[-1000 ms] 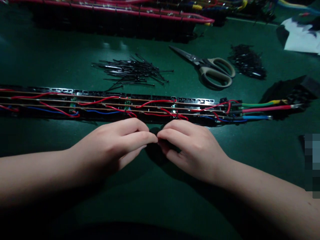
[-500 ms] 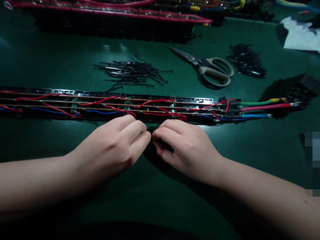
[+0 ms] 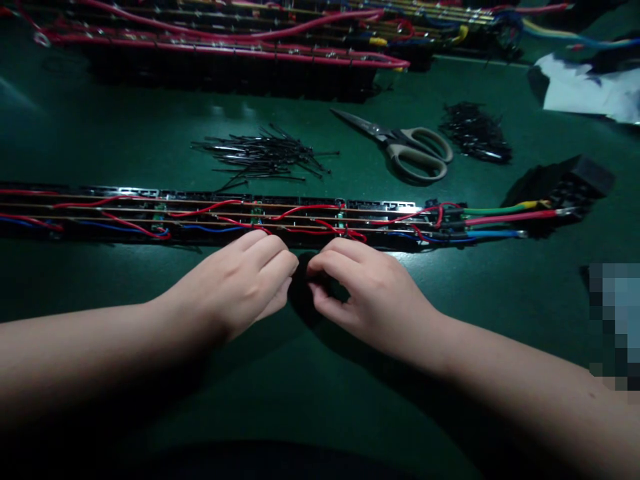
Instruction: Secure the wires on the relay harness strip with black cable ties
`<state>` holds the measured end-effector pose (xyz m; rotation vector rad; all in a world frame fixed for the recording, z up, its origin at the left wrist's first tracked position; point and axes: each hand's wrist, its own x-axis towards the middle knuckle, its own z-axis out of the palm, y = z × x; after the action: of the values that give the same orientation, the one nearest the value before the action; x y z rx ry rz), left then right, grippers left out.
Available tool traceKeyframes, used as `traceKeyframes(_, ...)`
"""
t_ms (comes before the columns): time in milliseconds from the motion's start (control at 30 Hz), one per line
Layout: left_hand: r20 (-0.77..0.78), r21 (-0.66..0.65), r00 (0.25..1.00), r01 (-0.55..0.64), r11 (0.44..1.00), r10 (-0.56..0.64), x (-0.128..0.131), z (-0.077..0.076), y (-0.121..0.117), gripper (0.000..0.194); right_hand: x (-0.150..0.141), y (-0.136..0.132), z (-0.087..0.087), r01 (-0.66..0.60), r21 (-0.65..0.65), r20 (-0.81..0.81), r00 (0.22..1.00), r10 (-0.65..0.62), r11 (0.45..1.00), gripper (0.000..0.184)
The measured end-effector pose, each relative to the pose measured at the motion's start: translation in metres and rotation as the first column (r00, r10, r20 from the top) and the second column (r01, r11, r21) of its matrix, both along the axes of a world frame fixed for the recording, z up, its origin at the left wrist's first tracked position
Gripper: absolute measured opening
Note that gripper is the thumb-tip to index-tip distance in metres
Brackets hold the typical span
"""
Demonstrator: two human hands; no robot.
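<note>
The wired strip point(image 3: 295, 218) lies across the worktop point(image 3: 320, 400), its left end cut off. At its near side, the left hand point(image 3: 243, 280) curls its fingers together, tips hidden; the right hand point(image 3: 377, 293) bends thumb and forefinger toward each other. Whether either pinches anything is too dark to make out.

The camera sits on my head and looks forward and steeply down, so I see my own work from above. My left forearm point(image 3: 85, 353) enters at the left edge, my right forearm point(image 3: 520, 367) at the right; my left fingers point(image 3: 279, 262) and right fingers point(image 3: 345, 265) meet the view near its middle, close enough to show knuckles. It takes in the wired strip point(image 3: 300, 217) just beyond and the surface point(image 3: 300, 393), while the top edge crops the far red-cabled assembly point(image 3: 240, 43).
</note>
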<state>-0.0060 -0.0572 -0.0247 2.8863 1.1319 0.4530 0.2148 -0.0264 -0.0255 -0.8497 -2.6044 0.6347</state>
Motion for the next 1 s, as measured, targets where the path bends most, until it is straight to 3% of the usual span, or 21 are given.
traceKeyframes(300,0.113,-0.156,0.993,-0.004,0.988,0.022,-0.004,0.004,-0.005,0.021,0.001,0.001,0.001,0.013,-0.098,-0.014,1.0,-0.014,0.995,0.009)
traceKeyframes(367,0.067,-0.149,0.998,0.022,0.989,-0.012,-0.003,0.007,-0.006,0.018,0.001,0.001,0.001,0.005,-0.083,-0.023,1.0,-0.007,0.997,0.008)
traceKeyframes(567,-0.207,0.04,0.975,0.085,0.996,-0.075,0.003,0.016,-0.01,0.021,-0.001,0.003,-0.001,-0.032,-0.037,-0.037,0.999,0.03,0.999,0.008)
traceKeyframes(733,-0.122,-0.081,0.991,0.044,0.996,-0.054,0.002,0.011,-0.007,0.018,0.0,0.003,0.0,-0.027,-0.105,-0.095,0.995,0.017,0.994,0.007)
traceKeyframes(1000,0.073,-0.199,0.995,-0.053,0.978,0.069,-0.001,0.006,-0.007,0.017,0.003,0.002,-0.005,-0.073,-0.056,-0.09,0.994,0.068,0.996,0.016)
